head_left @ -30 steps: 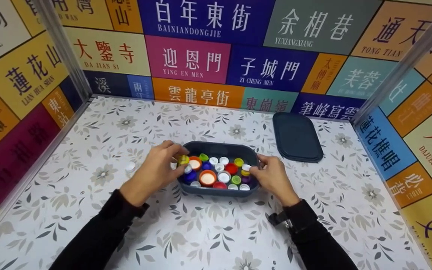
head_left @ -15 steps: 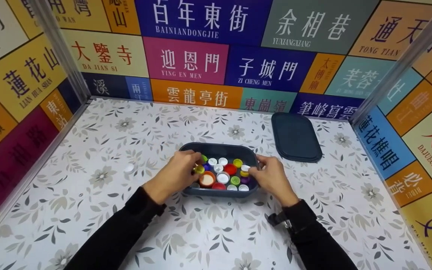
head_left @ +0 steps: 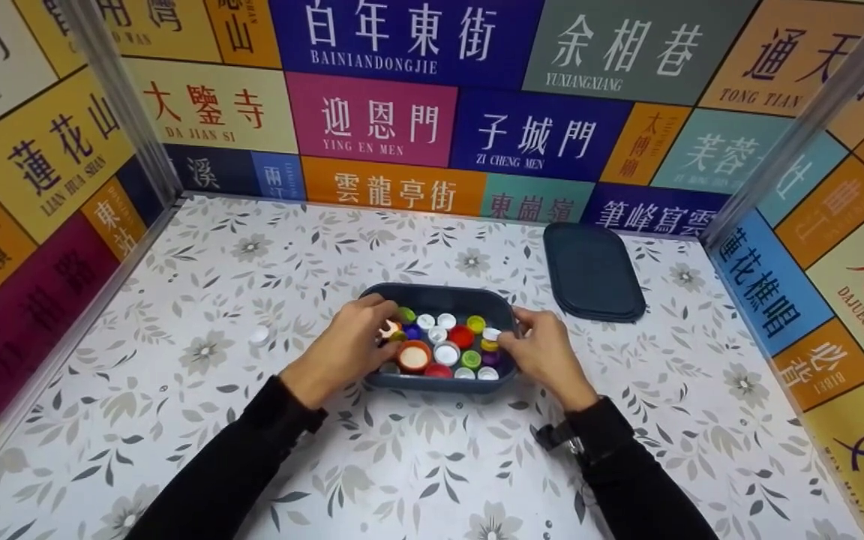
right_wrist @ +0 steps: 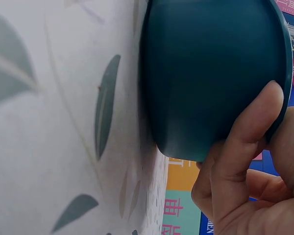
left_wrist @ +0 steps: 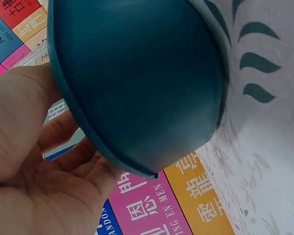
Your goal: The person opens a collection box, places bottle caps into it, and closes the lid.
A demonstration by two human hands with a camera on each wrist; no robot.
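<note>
A dark blue-green plastic container [head_left: 439, 384] filled with colourful bottle caps stands in the head view's middle. My left hand [head_left: 346, 337] reaches over its left end, with curled fingers and thumb around an orange-and-white bottle cap [head_left: 388, 328]; a yellow cap [head_left: 397, 337] shows right beside it. In the left wrist view, the container wall [left_wrist: 137, 73] hides the fingertips. My right hand [head_left: 548, 349] grips the container's right end, thumb over the rim near a white cap [head_left: 490, 334]. The right wrist view shows fingers [right_wrist: 235, 142] against the outer wall.
A dark lid [head_left: 595, 274] lies at the back right of the flower-patterned table [head_left: 402, 465]. One white cap [head_left: 259, 335] lies left of the container. Panels [head_left: 372, 120] printed with signs enclose the back and sides.
My left hand moved right over the container with a yellow cap, then drew back slightly left; the yellow cap now sits by the orange-and-white one. The right hand has kept its grip.
</note>
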